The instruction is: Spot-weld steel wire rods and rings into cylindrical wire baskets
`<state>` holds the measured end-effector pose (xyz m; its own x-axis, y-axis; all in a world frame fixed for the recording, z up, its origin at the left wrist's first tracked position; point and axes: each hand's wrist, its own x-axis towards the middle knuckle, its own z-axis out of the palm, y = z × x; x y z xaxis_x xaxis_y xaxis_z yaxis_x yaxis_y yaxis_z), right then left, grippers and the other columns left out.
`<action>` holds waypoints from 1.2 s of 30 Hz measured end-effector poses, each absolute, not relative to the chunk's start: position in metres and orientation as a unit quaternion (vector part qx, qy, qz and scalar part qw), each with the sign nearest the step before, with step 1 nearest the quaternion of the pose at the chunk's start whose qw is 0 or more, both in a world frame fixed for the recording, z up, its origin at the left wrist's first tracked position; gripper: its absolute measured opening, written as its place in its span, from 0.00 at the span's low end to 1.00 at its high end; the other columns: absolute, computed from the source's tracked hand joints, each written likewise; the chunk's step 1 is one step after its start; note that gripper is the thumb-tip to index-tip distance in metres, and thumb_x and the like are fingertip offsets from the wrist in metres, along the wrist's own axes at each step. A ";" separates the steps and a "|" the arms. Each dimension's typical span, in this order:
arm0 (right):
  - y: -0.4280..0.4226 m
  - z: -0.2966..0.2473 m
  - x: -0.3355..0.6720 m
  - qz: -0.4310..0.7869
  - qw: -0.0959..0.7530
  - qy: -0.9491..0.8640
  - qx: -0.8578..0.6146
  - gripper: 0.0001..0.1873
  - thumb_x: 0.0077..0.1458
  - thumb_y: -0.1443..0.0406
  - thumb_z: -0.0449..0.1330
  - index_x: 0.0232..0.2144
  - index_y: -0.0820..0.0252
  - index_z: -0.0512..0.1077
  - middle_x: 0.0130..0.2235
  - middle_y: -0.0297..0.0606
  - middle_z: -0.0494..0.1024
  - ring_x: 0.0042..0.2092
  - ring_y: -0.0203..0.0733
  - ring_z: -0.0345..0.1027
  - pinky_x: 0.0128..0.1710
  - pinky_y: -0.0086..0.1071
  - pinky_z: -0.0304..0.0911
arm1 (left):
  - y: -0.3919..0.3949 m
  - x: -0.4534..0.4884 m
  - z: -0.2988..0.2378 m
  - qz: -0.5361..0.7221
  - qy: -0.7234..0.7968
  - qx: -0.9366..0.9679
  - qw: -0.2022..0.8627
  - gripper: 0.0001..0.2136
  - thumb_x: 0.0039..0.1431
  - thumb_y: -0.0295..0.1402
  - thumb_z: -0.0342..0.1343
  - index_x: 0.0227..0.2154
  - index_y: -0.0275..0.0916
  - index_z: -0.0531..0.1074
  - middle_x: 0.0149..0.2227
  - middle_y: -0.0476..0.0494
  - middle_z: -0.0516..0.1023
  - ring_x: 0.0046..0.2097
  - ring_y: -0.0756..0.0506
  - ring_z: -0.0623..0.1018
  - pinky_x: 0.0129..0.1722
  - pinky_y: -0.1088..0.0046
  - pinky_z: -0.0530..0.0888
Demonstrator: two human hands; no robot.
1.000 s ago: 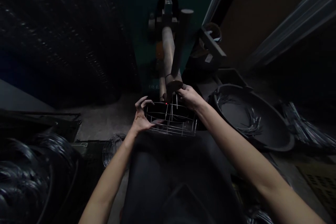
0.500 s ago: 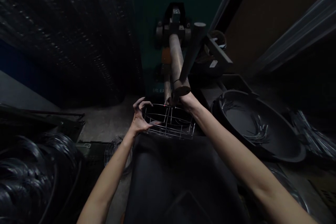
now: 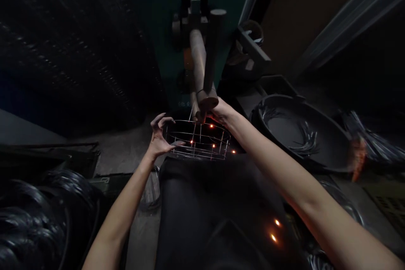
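Observation:
A round wire basket (image 3: 199,137) of thin metal rods sits under the tip of a welding machine's upper arm (image 3: 198,59). My left hand (image 3: 160,137) is curled around the basket's left side, its thumb and fingers bent over the wires. My right hand (image 3: 221,112) reaches behind the end of the arm at the basket's far rim. Its fingertips look closed there, mostly hidden by the machine, and what they pinch is not visible. Orange sparks (image 3: 211,126) fly around the basket and over the dark cloth (image 3: 221,202) on my lap.
At right stands a large dark pan (image 3: 329,143) with bundles of cut wires (image 3: 306,139). More wires (image 3: 376,139) lie beyond it. Coils of wire rings (image 3: 34,215) fill the lower left. A green machine body (image 3: 152,21) rises ahead, with a side bar (image 3: 255,44).
Sparks have burst out around the basket and across my lap. The view has shifted, moving the machine and basket slightly left and up. Both hands keep nearly the same pose at the basket.

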<state>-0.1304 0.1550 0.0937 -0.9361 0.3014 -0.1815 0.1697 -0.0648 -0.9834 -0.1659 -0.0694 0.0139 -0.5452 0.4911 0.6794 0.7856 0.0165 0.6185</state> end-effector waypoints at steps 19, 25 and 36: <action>0.089 0.040 0.072 0.429 0.078 -0.900 -0.017 0.11 0.60 0.63 0.52 0.33 0.57 0.74 0.35 0.42 0.79 0.36 0.45 0.73 0.39 0.37 0.68 | -0.022 -0.037 0.054 -0.622 -0.685 -0.260 -0.276 0.22 0.63 0.49 0.48 0.45 0.38 0.75 0.26 0.47 0.75 0.30 0.48 0.75 0.33 0.73 0.72; 0.184 0.081 0.092 0.298 0.214 -0.929 -0.048 0.17 0.61 0.63 0.53 0.50 0.52 0.74 0.52 0.43 0.76 0.54 0.49 0.69 0.54 0.46 0.64 | -0.037 -0.023 0.083 -0.587 -0.735 -0.275 -0.199 0.19 0.60 0.48 0.52 0.34 0.38 0.79 0.27 0.46 0.75 0.31 0.48 0.73 0.31 0.74 0.69; 0.192 0.118 0.060 0.302 0.165 -0.938 0.025 0.16 0.60 0.58 0.54 0.41 0.57 0.79 0.38 0.43 0.79 0.38 0.45 0.74 0.39 0.36 0.66 | -0.055 -0.079 0.123 -0.617 -0.685 -0.222 -0.317 0.21 0.49 0.51 0.62 0.28 0.34 0.76 0.14 0.57 0.51 0.16 0.57 0.52 0.16 0.79 0.49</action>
